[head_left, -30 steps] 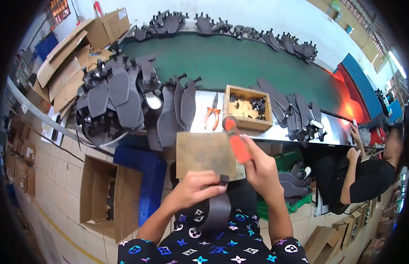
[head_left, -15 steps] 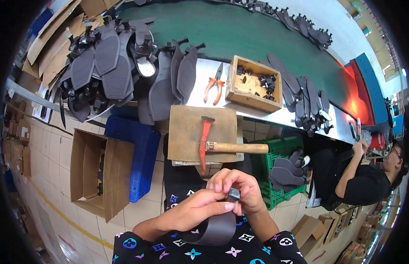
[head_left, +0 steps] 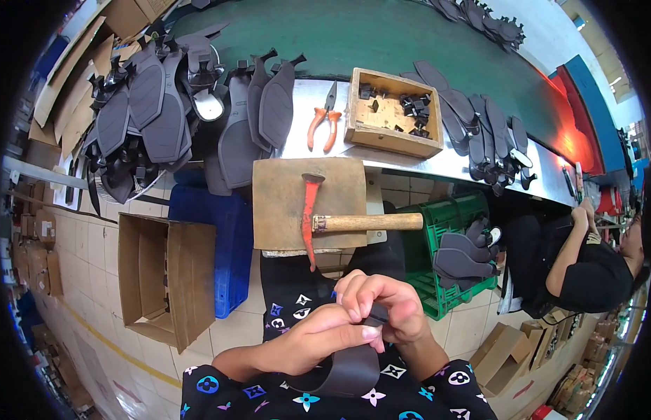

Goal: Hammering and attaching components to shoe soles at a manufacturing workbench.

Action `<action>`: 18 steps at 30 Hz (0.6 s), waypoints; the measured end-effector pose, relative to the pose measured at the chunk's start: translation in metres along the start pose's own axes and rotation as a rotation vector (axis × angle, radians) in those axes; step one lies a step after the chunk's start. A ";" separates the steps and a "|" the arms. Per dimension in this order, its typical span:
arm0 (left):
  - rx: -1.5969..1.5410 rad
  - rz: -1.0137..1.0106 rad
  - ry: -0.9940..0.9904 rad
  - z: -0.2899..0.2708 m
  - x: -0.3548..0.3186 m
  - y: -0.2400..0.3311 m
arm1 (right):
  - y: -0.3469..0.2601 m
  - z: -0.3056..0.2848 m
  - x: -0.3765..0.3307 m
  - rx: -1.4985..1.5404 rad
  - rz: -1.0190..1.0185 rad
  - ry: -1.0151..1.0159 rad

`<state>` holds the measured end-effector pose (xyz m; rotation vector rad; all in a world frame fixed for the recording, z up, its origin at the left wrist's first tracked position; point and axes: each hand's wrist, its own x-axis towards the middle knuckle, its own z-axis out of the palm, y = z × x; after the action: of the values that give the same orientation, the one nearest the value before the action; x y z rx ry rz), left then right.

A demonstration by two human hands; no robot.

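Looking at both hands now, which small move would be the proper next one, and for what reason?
Perhaps the right hand should press the small dark piece lightly while the left hand steadies the curved dark sole: both hands gather around that piece, partly hiding it, and the hammer lies unheld on the brown board.

Looks to be a heeled shoe sole (head_left: 353, 371), dark grey-brown, smooth and plain, bent in a broad curve with the bulge toward the lower right. Held in the air between the left hand (head_left: 308, 339) and right hand (head_left: 392, 311). Carries a small black heel (head_left: 376, 316) uppermost, pinched and partly hidden.
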<state>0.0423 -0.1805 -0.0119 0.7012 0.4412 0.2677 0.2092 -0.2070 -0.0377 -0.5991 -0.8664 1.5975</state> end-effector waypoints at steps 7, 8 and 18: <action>0.110 -0.065 0.029 0.007 0.016 0.008 | 0.000 -0.024 -0.005 0.030 -0.020 -0.026; 0.102 -0.066 0.015 0.007 0.017 0.007 | 0.000 -0.026 -0.007 0.045 -0.024 -0.037; 0.205 0.004 0.017 0.016 0.045 0.002 | -0.003 -0.047 -0.018 0.041 -0.134 0.007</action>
<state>0.0893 -0.1712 -0.0135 0.9002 0.4879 0.2341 0.2513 -0.2142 -0.0652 -0.5072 -0.8490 1.4869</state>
